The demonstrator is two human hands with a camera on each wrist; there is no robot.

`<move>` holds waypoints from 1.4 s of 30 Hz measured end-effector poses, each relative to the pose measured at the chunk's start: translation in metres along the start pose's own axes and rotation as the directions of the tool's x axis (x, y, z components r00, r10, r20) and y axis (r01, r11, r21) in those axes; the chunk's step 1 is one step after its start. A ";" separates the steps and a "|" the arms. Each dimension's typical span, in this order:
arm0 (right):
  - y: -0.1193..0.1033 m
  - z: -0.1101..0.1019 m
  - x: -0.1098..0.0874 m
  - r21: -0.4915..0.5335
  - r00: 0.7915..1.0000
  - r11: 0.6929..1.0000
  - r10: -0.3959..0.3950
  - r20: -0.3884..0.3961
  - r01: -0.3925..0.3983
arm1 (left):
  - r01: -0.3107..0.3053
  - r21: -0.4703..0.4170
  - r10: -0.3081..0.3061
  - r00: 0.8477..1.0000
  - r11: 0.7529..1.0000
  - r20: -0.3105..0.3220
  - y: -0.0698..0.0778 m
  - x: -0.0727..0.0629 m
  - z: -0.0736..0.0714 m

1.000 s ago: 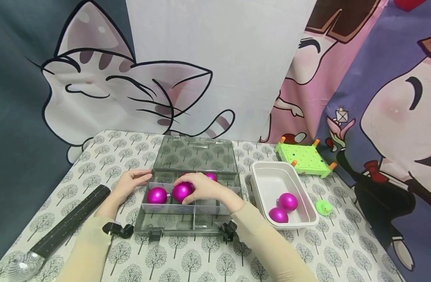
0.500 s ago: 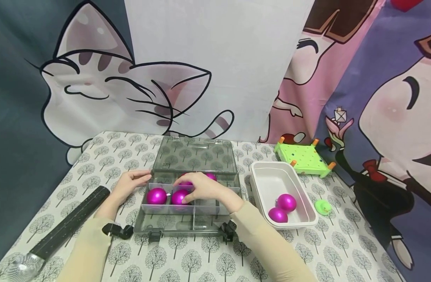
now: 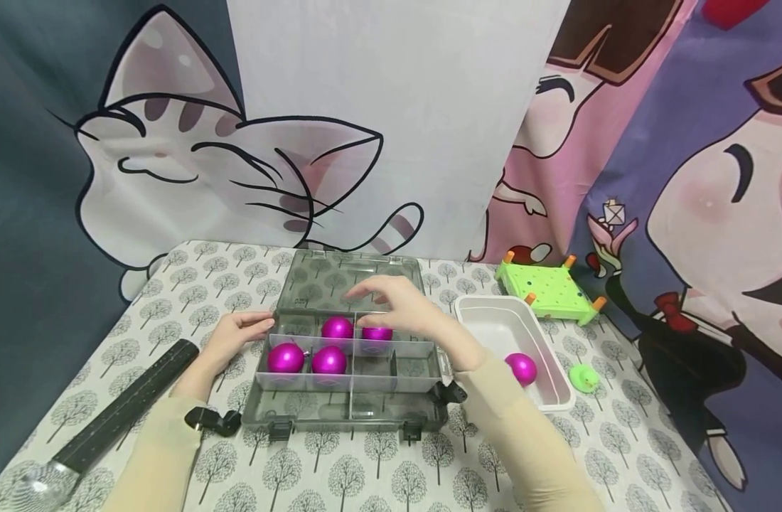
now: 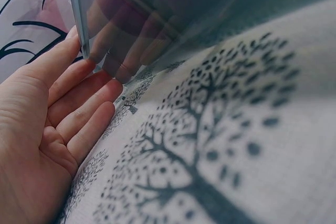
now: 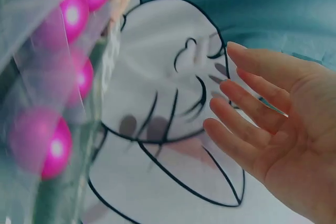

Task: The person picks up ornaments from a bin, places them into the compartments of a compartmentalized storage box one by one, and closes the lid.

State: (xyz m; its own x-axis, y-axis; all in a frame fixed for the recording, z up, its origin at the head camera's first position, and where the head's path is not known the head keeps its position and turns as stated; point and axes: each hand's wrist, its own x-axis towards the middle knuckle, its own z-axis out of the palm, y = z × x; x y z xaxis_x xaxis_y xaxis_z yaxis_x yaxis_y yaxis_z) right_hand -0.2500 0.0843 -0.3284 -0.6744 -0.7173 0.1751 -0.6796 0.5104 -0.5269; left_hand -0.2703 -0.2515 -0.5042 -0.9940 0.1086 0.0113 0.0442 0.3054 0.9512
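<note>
Magenta bauble ornaments with silver caps sit in an open grey see-through compartment box (image 3: 314,425). Two, a left bauble (image 3: 285,358) and a right bauble (image 3: 329,360), lie in the middle row. Behind them, one bauble (image 3: 337,328) and another bauble (image 3: 377,333) occupy the back row, the latter partly covered by my right hand (image 3: 406,309). That hand hovers over the box with fingers spread, holding nothing, as the right wrist view also shows. My left hand (image 3: 237,338) touches the box's left side with fairly straight fingertips, seen close up in the left wrist view.
To the right stands a white tub (image 3: 560,407) with a bauble (image 3: 522,369) showing; my sleeve covers part of it. Beyond are a green toy table (image 3: 547,290) with orange legs and a green rubber duck (image 3: 584,377). A black microphone (image 3: 131,402) lies at left.
My right hand has lowered a bauble into the middle row, let it go, then lifted away up and to the right. My left hand stays at the box's side.
</note>
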 end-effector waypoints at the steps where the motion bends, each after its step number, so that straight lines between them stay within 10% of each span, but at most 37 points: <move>1: 0.001 -0.005 -0.002 -0.012 1.000 1.000 -0.001 -0.016 0.001 | 0.002 -0.003 -0.002 1.000 1.000 -0.002 0.000 0.000 0.000; 16: 0.057 -0.051 -0.054 -0.048 0.989 0.993 0.104 -0.106 -0.110 | 0.012 -0.008 -0.012 1.000 1.000 0.001 0.004 -0.003 0.000; 42: 0.144 -0.075 -0.153 -0.055 0.893 0.913 0.407 0.192 -0.404 | 0.026 0.017 -0.026 1.000 1.000 0.010 0.001 0.000 0.000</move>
State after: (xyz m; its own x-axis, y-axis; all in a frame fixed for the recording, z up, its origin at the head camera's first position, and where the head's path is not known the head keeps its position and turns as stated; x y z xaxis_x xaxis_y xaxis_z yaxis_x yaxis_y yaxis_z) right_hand -0.2663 0.3037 -0.3688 -0.8232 -0.5244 -0.2178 -0.3641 0.7818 -0.5062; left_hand -0.2699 -0.2515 -0.5037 -0.9938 0.1100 -0.0163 0.0204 0.3237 0.9460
